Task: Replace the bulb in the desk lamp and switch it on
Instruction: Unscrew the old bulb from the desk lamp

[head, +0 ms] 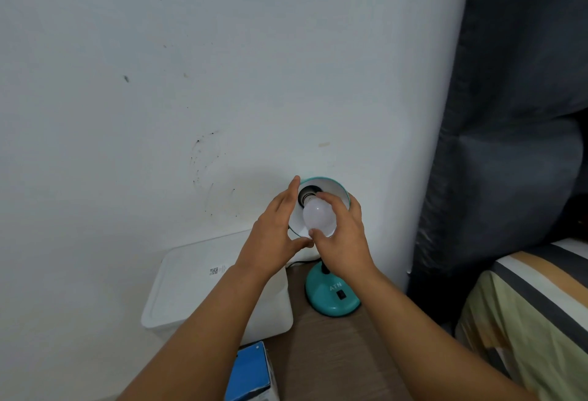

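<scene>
Right hand (pixel 342 235) grips the bulb (pixel 319 216) at the lamp (pixel 331 292) shade's socket — left hand (pixel 275 232), fingers straight, steadies the shade's left rim.

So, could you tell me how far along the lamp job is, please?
Done: a bulb sits at the socket inside the shade. In hand: the right hand grips the bulb while the left hand steadies the shade. Left: the bulb is unlit, so the switch on the base awaits pressing.

Scuffed white wall (pixel 191 82), dark curtain (pixel 515 114) rt, striped bed (pixel 525 305).
</scene>
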Motion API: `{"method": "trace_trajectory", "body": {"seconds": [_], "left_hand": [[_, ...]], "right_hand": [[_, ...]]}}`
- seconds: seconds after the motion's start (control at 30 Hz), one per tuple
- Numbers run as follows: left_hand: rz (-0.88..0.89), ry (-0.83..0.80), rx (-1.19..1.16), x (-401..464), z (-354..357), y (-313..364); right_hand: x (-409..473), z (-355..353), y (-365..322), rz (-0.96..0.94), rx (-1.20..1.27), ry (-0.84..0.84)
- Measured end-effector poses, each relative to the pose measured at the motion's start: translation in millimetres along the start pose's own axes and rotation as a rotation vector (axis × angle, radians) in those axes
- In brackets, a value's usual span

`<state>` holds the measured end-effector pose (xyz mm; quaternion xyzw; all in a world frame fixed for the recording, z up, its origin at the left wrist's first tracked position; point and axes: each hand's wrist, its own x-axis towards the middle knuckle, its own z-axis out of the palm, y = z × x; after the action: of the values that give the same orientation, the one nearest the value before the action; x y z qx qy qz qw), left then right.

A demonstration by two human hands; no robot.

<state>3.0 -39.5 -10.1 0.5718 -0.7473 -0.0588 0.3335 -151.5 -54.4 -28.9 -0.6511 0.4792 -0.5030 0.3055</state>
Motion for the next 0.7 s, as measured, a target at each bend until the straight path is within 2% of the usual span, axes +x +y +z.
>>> {"method": "trace_trajectory", "body": {"seconds": [0.13, 0.3, 0.57, 0.7], "left_hand": [[0.001, 0.005, -0.013, -1.1, -0.5, -0.4], [0.002, 0.010, -0.027, -0.7, 0.5, 3.6], [-0.014, 0.014, -0.052, -2.7, 0.8, 3.3], [-0.013, 0.010, -0.044, -1.9, 0.7, 4.6]], "right_hand": [[-1.9, 0.1, 2.9, -0.014, 0.010, -0.048], [1.3, 2.4, -0.7, 0.080, -0.019, 0.056], [-1.3, 0.3, 1.0, 0.003, 0.019, -0.046], [1.1, 0.7, -1.8, 0.077, 0.012, 0.034]]}}
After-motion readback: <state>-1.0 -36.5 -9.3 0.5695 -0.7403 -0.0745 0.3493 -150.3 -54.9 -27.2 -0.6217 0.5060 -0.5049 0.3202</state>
